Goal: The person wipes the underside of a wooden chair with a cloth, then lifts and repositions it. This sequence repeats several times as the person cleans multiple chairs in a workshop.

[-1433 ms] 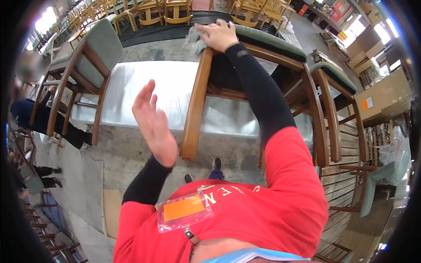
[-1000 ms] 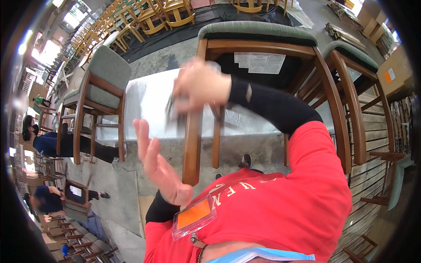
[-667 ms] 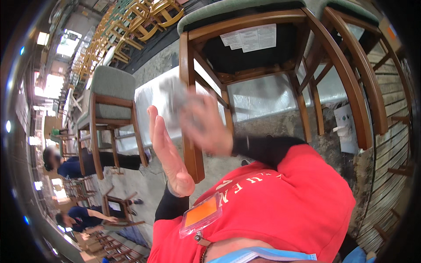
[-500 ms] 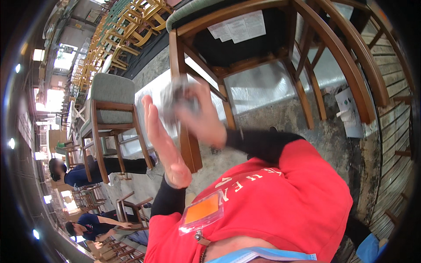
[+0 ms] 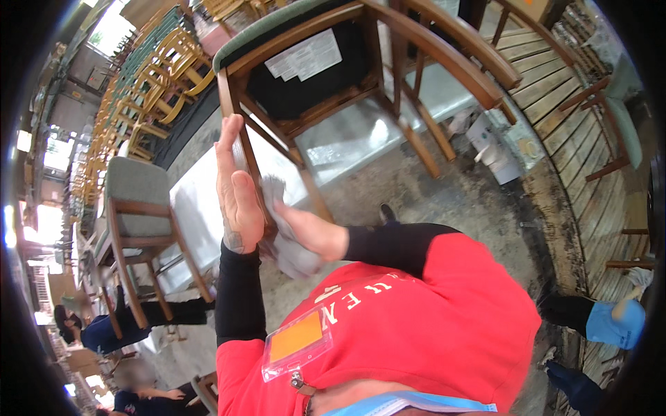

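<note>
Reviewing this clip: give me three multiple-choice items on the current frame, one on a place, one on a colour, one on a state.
1. Where is the grey cloth?
A. between the two hands
B. on the floor
C. on a chair seat

2. What colour is the seat cushion of the raised wooden chair?
A. red
B. green
C. white

3. How is the left hand held?
A. clenched in a fist
B. gripping a chair leg
C. open and flat, fingers upward

Answers: 1 A, the right hand presses it against the left palm. 2 B, the pad's edge shows green. 3 C, the fingers are straight and point up.
</note>
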Demonstrator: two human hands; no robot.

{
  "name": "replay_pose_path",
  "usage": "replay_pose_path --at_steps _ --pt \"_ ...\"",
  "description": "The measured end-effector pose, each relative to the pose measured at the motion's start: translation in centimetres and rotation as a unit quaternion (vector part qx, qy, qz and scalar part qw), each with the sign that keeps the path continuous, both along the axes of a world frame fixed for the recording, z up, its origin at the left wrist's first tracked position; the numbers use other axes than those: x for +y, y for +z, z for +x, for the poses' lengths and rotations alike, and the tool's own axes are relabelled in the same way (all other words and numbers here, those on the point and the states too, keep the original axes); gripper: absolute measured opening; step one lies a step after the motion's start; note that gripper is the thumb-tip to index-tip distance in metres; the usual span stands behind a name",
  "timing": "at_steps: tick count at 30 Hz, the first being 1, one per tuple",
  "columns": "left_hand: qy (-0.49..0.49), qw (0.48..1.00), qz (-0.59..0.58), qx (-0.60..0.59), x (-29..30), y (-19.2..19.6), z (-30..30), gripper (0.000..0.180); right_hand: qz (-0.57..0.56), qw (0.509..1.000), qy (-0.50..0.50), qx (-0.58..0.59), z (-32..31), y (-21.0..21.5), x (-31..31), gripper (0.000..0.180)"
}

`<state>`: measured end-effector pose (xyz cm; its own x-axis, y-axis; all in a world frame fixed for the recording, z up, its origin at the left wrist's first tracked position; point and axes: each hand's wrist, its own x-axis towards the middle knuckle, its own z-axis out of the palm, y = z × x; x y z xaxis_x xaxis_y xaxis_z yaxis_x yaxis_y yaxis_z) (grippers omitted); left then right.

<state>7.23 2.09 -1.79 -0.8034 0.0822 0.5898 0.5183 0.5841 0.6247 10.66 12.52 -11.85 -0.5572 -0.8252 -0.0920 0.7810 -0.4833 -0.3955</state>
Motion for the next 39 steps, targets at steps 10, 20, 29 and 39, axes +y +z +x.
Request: replay_pose_path --at_steps 10,20,29,39 --pt "-0.082 0.969 -0.081 -0.220 0.6 2.1 1.0 0.031 0.746 0.010 -0.115 0.656 -10.6 14.1 28.2 0.044" --pt "-0.098 0.961 -0.217 -0.143 -0.5 0.8 0.9 0.033 0.801 0.061 0.039 0.594 -34.4 11.0 20.3 0.071" --pt "-0.059 0.977 -0.123 -0.163 0.3 1.0 1.0 0.029 0.792 0.097 0.154 0.582 -46.4 12.4 16.8 0.070" --pt "-0.002 0.966 -0.130 -0.222 0.8 1.3 0.9 0.018 0.809 0.216 0.064 0.543 -24.5 13.0 27.6 0.057"
